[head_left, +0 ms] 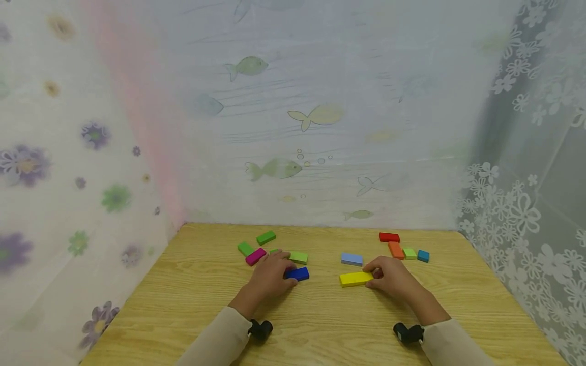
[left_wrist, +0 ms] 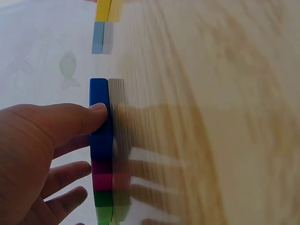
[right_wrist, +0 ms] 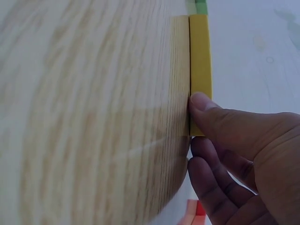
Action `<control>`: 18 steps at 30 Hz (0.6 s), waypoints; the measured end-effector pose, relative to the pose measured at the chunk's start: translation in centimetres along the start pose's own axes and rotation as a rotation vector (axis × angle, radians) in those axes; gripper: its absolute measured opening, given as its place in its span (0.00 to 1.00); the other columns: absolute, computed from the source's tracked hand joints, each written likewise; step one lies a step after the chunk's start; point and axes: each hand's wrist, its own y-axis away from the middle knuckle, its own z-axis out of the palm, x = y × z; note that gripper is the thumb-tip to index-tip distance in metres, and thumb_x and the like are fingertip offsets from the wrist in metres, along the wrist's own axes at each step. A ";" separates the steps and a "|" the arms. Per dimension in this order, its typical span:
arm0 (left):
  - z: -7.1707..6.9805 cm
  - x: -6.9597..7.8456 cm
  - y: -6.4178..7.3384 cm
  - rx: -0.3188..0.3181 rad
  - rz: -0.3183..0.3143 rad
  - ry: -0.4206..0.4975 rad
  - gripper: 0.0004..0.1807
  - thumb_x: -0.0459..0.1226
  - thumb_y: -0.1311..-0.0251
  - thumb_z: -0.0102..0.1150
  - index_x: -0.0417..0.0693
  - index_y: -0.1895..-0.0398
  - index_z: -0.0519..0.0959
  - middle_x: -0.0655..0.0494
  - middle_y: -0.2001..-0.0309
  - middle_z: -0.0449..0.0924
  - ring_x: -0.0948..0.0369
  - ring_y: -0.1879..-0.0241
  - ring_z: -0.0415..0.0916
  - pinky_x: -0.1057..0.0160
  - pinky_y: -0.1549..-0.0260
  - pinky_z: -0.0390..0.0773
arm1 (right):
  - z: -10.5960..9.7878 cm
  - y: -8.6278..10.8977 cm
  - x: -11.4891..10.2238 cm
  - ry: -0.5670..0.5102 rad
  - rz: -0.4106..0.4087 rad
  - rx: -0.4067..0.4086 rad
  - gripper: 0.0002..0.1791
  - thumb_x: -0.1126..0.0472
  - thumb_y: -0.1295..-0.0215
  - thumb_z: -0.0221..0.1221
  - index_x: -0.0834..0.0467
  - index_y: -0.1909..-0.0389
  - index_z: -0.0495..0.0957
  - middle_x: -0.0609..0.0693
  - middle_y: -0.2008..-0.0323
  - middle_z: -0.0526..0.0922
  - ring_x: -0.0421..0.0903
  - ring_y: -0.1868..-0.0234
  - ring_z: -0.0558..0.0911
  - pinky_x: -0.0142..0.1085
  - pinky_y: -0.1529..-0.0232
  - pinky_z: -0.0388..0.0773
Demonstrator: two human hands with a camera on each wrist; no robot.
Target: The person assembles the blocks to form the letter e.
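My left hand (head_left: 273, 274) grips a dark blue block (head_left: 299, 274) by its left part, the thumb along its near side in the left wrist view. Just behind that hand lie a magenta block (head_left: 256, 256) and a lime block (head_left: 299, 257), and a green one is partly hidden by the fingers. On the right, my right hand (head_left: 391, 275) pinches the right end of a long yellow block (head_left: 355, 279), which lies flat on the table. Its thumb presses the near side in the right wrist view. A light blue block (head_left: 351, 259) lies behind the yellow one.
Two green blocks (head_left: 266, 237) (head_left: 245, 248) lie at the back left of the wooden table (head_left: 320, 325). At the back right are a red block (head_left: 389, 237), an orange block (head_left: 396, 250), a small lime block (head_left: 409, 253) and a teal block (head_left: 423, 255). A fish-patterned curtain (head_left: 320, 152) hangs behind.
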 end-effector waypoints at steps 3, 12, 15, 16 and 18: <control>0.1 0.0 0.0 0.002 0.002 0.011 0.17 0.48 0.38 0.72 0.54 0.49 0.88 0.48 0.31 0.75 0.43 0.25 0.65 0.34 0.28 0.61 | 0.0 0.1 0.0 -0.002 0.007 -0.001 0.16 0.63 0.43 0.76 0.53 0.52 0.89 0.47 0.54 0.86 0.41 0.60 0.80 0.39 0.55 0.84; 0.2 0.1 0.2 0.047 0.050 -0.016 0.17 0.48 0.37 0.71 0.56 0.47 0.88 0.50 0.34 0.78 0.49 0.32 0.73 0.38 0.32 0.68 | 0.0 0.4 -0.2 -0.021 0.029 -0.009 0.16 0.62 0.44 0.76 0.53 0.53 0.89 0.47 0.53 0.87 0.41 0.59 0.82 0.41 0.53 0.85; 0.3 0.2 0.4 0.066 0.046 -0.017 0.16 0.47 0.37 0.71 0.57 0.47 0.88 0.53 0.39 0.80 0.50 0.37 0.75 0.43 0.37 0.73 | -0.1 0.7 -0.3 -0.021 0.024 -0.005 0.17 0.62 0.44 0.76 0.53 0.53 0.88 0.47 0.52 0.87 0.41 0.59 0.83 0.41 0.53 0.85; 0.3 0.3 0.5 0.071 0.043 -0.018 0.16 0.47 0.37 0.71 0.57 0.47 0.88 0.54 0.41 0.80 0.51 0.40 0.76 0.45 0.39 0.74 | -0.1 0.8 -0.4 -0.020 0.024 -0.004 0.17 0.61 0.44 0.76 0.53 0.53 0.88 0.47 0.52 0.87 0.41 0.59 0.83 0.41 0.53 0.85; 0.1 0.5 0.8 0.078 0.033 -0.008 0.16 0.47 0.37 0.71 0.58 0.47 0.88 0.55 0.45 0.80 0.53 0.44 0.75 0.47 0.42 0.75 | -0.1 1.0 -0.5 -0.023 0.023 -0.004 0.17 0.61 0.44 0.77 0.53 0.53 0.89 0.47 0.53 0.87 0.41 0.60 0.82 0.40 0.54 0.85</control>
